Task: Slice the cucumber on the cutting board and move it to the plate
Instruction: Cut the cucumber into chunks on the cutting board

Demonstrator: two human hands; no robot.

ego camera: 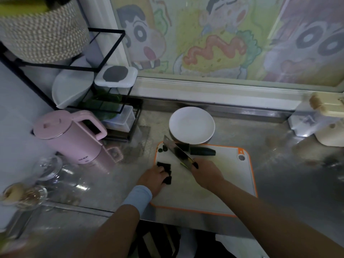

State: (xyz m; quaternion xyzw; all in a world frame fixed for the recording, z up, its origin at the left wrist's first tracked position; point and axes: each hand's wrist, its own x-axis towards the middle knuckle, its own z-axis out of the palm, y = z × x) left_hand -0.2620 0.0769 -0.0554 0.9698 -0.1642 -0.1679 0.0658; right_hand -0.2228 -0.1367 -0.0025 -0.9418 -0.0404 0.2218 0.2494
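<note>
Gripping the knife (178, 153) by its handle, the right hand (207, 174) keeps the blade angled up-left, clear of the left hand (155, 178), which presses cut cucumber pieces (165, 169) near the left edge of the cutting board (214, 185), probably to gather them. An uncut cucumber length (202, 151) lies along the far edge. The plate (191, 124) sits empty just beyond the board, and the near half of the board is bare
</note>
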